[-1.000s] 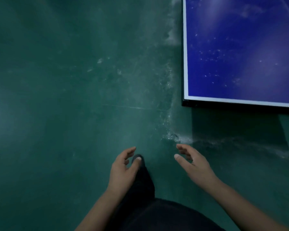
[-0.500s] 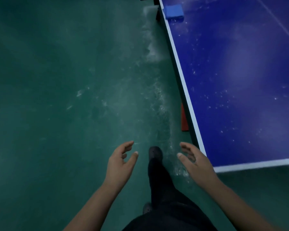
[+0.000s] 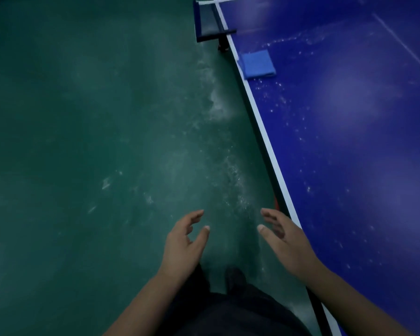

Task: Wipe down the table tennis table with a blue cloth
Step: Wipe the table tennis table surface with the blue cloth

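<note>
Reaching the cloth comes first: it lies folded at the table edge near the net, well ahead. Both hands, left and right, hang relaxed and empty; the right is nearer for grasping.

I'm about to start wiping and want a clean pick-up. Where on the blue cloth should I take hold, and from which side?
The blue cloth lies folded flat on the table, near its white edge and short of the net. Probably best to reach with the right hand from above and pinch the near folded edge, fingers on top and thumb under, so the layers lift together.
</note>
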A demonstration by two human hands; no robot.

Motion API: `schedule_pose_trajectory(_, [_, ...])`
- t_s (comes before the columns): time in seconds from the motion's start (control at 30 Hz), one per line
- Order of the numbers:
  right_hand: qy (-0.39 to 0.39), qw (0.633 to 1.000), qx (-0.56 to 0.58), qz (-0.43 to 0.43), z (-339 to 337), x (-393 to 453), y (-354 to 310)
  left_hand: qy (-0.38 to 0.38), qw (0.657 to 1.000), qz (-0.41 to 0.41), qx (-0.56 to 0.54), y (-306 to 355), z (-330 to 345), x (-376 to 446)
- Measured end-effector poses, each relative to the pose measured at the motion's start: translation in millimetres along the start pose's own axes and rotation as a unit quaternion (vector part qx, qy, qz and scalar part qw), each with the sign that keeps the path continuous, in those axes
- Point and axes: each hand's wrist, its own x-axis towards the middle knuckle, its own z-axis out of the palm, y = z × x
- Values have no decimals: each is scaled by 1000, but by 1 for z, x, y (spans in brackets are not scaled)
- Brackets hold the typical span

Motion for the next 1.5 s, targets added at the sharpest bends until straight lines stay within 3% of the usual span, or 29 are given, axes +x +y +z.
schedule_pose_trajectory(0.27, [61,998,3,24,19,155,-73,-54,998,34,18,7,-39,199])
schedule_pose_trajectory(0.57, [134,987,51,78,29,284,-156,-132,987,81,44,58,-63,394])
schedule_pose_trajectory(0.77, [169,978,80,93,4,370,-179,-173,976,104,75,81,-41,495])
schedule_pose_trajectory(0.93, [185,978,67,70,-40,466,-191,-163,972,142,90,110,-2,588])
schedule_pose_trajectory(1.1, [220,975,-8,45,-89,572,-195,-182,961,183,98,138,42,679])
schedule_pose_trajectory(1.27, [214,959,-183,42,-118,680,-167,-219,950,196,102,155,85,762])
schedule_pose_trajectory(1.4, [188,914,-352,75,-116,708,-131,-258,923,255,132,162,116,823])
schedule_pose_trajectory(1.5, [216,889,-389,110,-126,706,-109,-270,913,268,148,166,129,862])
